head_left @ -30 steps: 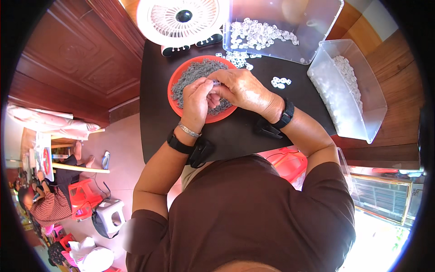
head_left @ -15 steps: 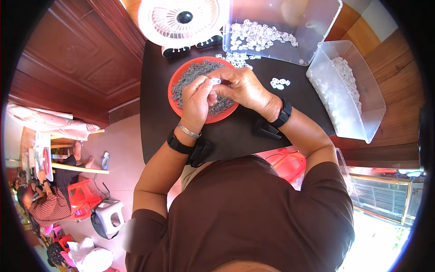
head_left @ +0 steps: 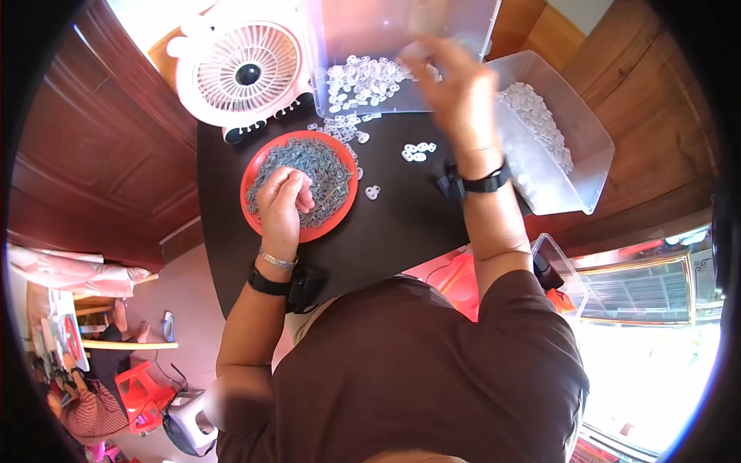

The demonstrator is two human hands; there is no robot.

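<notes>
1. Left hand (head_left: 284, 193): curled over the grey pieces (head_left: 310, 154) in the red bowl (head_left: 246, 190); any hold cannot be told.
2. Right hand (head_left: 461, 94): just parted from the left, fingers half-bent (blur hides any hold), pausing the two-handed work.
3. Beyond: white pieces (head_left: 418, 151) on the bench (head_left: 417, 212).

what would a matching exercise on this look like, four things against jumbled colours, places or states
1. left hand
2. right hand
3. bowl
4. fan

A. pink and white, just left of the large clear bin
B. over the grey pieces
C. blurred, overlapping the large clear bin in view
D. red, holding grey pieces

Pairs: 1-B, 2-C, 3-D, 4-A
</notes>
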